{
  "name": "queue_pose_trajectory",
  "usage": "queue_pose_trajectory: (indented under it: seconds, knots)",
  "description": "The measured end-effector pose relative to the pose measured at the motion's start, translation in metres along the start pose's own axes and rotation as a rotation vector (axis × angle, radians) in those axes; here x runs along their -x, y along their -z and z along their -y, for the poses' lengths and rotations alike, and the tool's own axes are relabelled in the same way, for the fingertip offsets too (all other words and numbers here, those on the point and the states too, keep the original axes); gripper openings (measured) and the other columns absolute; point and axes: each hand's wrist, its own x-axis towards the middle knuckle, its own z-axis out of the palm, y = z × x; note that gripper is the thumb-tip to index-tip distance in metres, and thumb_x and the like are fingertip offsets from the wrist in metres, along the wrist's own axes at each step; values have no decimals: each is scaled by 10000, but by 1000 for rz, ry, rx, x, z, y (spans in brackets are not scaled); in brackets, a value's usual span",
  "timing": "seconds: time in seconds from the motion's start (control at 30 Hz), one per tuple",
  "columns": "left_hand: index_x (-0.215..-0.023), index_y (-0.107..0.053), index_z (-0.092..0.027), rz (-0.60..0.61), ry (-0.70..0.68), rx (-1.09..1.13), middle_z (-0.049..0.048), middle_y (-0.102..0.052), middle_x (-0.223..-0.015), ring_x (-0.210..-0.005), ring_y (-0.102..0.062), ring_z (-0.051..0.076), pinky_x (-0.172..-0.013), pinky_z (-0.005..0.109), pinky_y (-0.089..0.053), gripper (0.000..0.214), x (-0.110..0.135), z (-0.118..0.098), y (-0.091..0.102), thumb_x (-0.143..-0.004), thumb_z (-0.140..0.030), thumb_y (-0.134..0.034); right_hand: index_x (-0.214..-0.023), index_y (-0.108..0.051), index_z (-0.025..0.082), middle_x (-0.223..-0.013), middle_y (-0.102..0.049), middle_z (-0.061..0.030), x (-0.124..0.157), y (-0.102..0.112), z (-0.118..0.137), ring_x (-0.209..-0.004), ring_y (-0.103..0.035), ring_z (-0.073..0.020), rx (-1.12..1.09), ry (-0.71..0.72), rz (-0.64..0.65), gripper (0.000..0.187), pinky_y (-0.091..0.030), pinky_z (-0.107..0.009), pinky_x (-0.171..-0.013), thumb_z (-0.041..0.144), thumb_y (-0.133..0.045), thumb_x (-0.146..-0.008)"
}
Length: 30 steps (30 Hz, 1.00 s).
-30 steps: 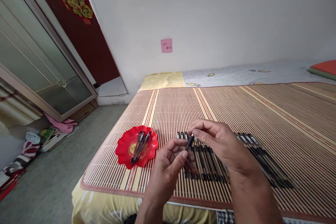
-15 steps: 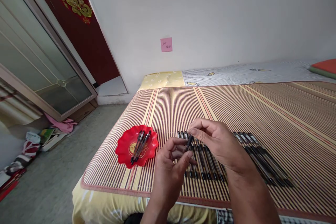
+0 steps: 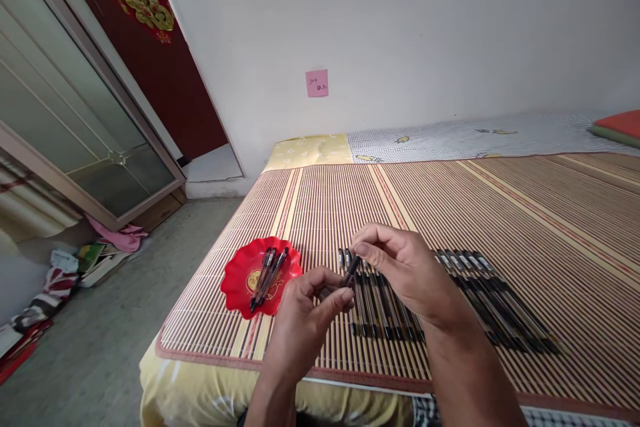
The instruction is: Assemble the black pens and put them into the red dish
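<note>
Between my two hands is a dark pen (image 3: pixel 353 265), tilted, its upper end at my right fingertips. My left hand (image 3: pixel 313 307) is closed around the lower part, which the fingers mostly hide. My right hand (image 3: pixel 400 267) pinches the black top end between thumb and forefinger. Beneath and behind the hands, a row of black-capped clear pens (image 3: pixel 383 307) lies side by side on the striped mat (image 3: pixel 330 207). More of the row (image 3: pixel 505 307) shows to the right of my right wrist. To the left, a red scalloped plate (image 3: pixel 235 273) holds several similar pens (image 3: pixel 270 277).
The mat covers a bed with a yellow patterned sheet (image 3: pixel 190 387) hanging at the front edge. A pink note (image 3: pixel 317 83) is stuck on the white wall. An orange folded item (image 3: pixel 620 125) lies at the far right. Clothes and books (image 3: pixel 95 263) are on the floor at left.
Both hands, with the pen between them, have shifted slightly to the left. The left hand moved more, and its fingers are more curled in. The plate and the row of pens have stayed put.
</note>
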Motion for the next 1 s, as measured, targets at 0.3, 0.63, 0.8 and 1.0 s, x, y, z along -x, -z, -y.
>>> queue_pose_trajectory:
  seconds: [0.3, 0.63, 0.8, 1.0]
  knots:
    - [-841, -668, -159, -299, -20, 203, 2, -688, -682, -606, -642, 123, -581, 226, -552, 275, -6, 3, 28, -785, -379, -823, -1325, -693, 196, -1379, -670, -129, -18, -21, -51, -1299, -583, -280, 517, -210, 59, 411, -461, -474, -1086, 257, -400, -1043]
    - [-890, -707, -149, -340, -51, 217, 9, -703, -702, -590, -628, 95, -575, 188, -525, 247, -5, 11, 53, -858, -385, -771, -1217, -757, 143, -1368, -680, -177, -22, -50, -90, -1458, -416, -348, 976, -334, 321, 553, -347, -503, -1122, -44, -342, -902]
    - [-911, -712, -145, -294, -45, 207, 8, -691, -710, -606, -623, 96, -584, 193, -526, 248, -5, 13, 55, -880, -389, -748, -1278, -732, 178, -1346, -694, -132, -26, -48, -101, -1307, -559, -281, 933, -290, 340, 476, -411, -413, -1065, 97, -355, -1000]
    - [-930, -708, -148, -293, -27, 167, -7, -649, -683, -585, -587, 97, -550, 199, -505, 284, -5, 15, 56, -890, -428, -728, -1373, -658, 184, -1416, -625, -151, -23, -75, -102, -1300, -559, -298, 893, -255, 344, 400, -422, -422, -1077, 208, -489, -1012]
